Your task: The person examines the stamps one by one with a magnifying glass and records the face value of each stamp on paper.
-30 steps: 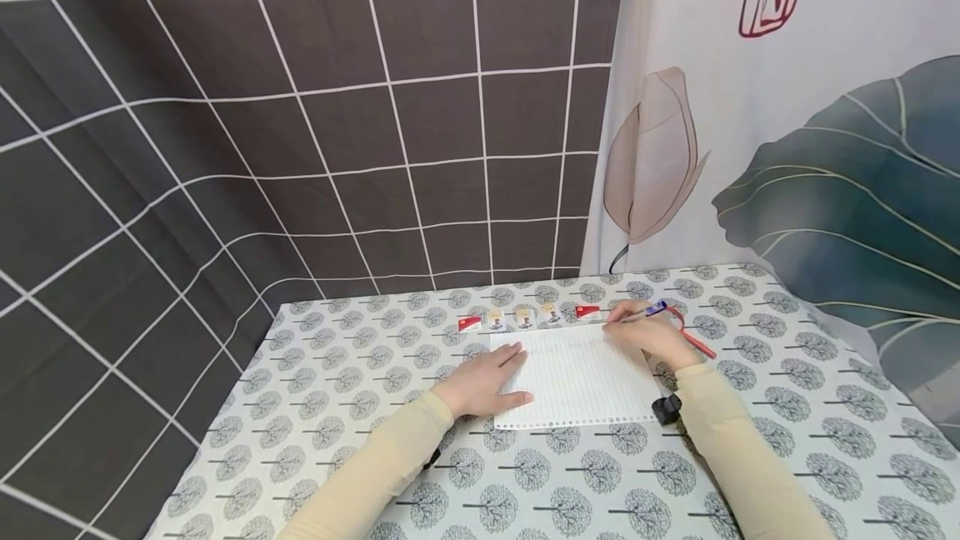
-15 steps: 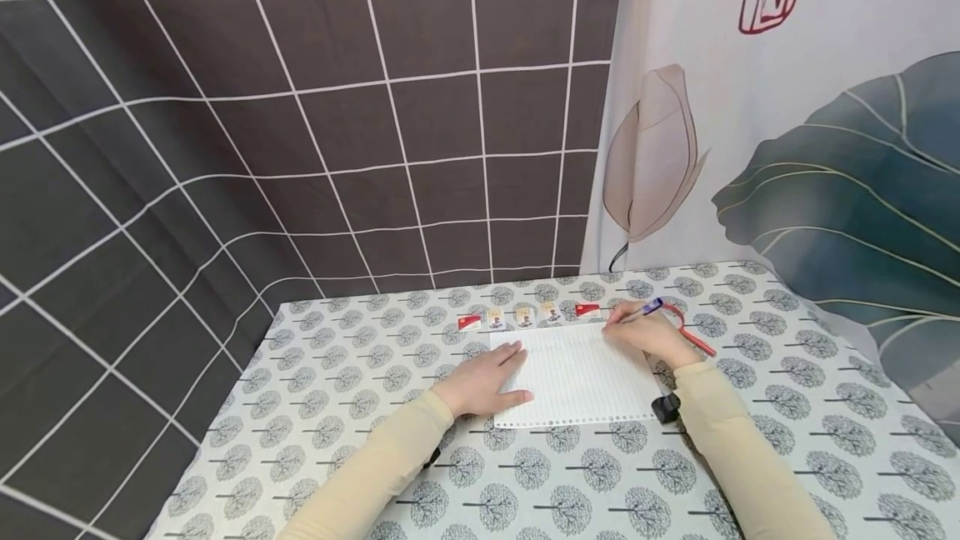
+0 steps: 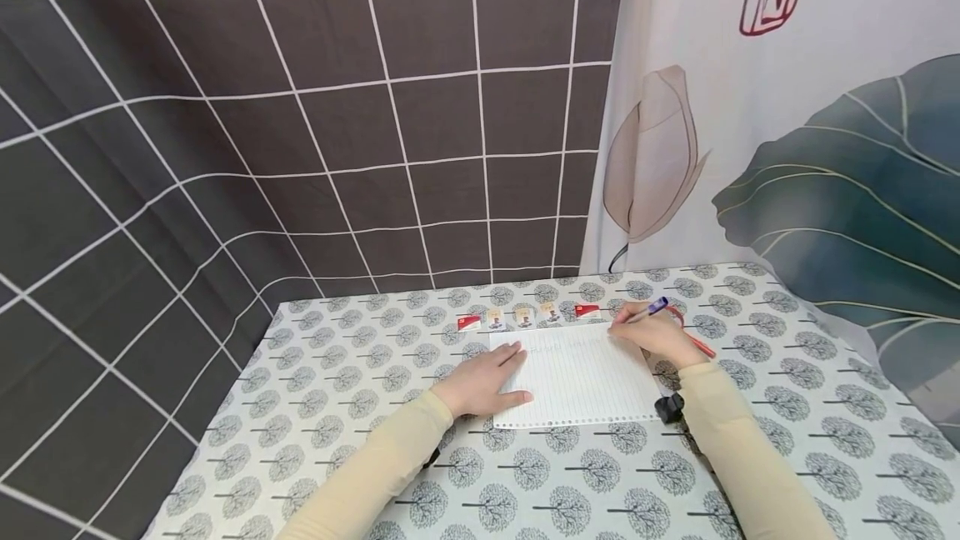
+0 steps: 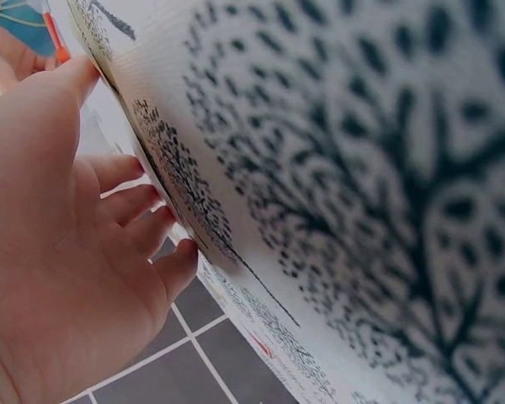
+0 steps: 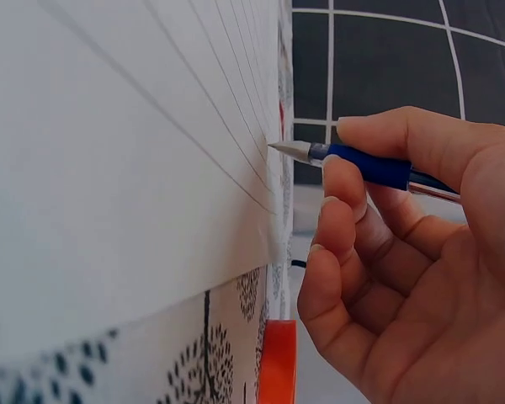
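A lined sheet of paper (image 3: 577,377) with a row of punched holes lies on the table, faint marks along its upper lines. My left hand (image 3: 483,382) rests on the sheet's left side with fingers extended; the left wrist view shows its palm (image 4: 76,227) against the surface. Near the sheet's upper right corner, my right hand (image 3: 652,335) pinches a blue-grip pen (image 3: 649,308) between thumb and fingers. In the right wrist view the metal tip of the pen (image 5: 370,166) points at the lined paper (image 5: 109,168); whether it touches cannot be told.
Beyond the sheet lie a red-and-white card (image 3: 469,323), several small picture cards (image 3: 524,318) and another red card (image 3: 587,311). A slim red-orange object (image 3: 701,346) lies right of my right hand. Tree-print cloth (image 3: 360,402) covers the table; dark gridded fabric (image 3: 420,115) hangs behind.
My right hand and the pen have shifted slightly to the right along the top of the sheet. The left hand and the cards have stayed put.
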Demonstrator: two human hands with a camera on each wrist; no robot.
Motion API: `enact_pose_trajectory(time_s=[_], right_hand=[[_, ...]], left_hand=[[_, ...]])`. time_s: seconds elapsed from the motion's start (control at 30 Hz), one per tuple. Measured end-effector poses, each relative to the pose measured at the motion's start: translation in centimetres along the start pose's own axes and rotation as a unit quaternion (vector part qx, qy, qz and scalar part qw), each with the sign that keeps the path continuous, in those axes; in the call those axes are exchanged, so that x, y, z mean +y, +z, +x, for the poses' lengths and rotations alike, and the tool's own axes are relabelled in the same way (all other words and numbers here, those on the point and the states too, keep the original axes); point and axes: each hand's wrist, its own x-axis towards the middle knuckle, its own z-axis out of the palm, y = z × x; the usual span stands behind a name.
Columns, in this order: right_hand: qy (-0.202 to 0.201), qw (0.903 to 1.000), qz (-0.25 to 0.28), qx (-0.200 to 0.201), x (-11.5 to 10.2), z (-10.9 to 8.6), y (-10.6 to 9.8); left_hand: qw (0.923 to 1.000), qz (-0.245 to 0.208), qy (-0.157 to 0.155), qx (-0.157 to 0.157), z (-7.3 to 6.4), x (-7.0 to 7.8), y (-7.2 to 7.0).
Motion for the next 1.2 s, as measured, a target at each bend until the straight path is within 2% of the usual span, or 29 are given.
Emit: enact_pose_trajectory(time_s=[0.17,0.4,0.73,0.97,1.2], right_hand=[[-0.010,0.9998,0.002,-0.016,-0.01,0.19,0.22],[-0.007,1.0000,-0.006,0.002,0.07,0.07,0.04],[-0.012,0.9998,0.009,-0.009,0.00,-0.21,-0.06],[-0.008,0.9999,-0.006,0.003,0.04,-0.19,0.20],[-0.004,1.0000,-0.006,-0.002,-0.22,-0.13,0.16]], left_hand=[[1.0000,0.000,0.000,-0.001,-0.09,0.07,-0.11],[1.0000,0.005,0.000,-0.001,-0.02,0.05,-0.02],[1.0000,0.004,-0.001,-0.003,-0.04,0.02,0.07],[1.0000,-0.002,0.000,-0.003,-0.18,0.11,-0.05],[1.0000,-0.003,0.001,-0.002,-0.23,0.19,-0.24]])
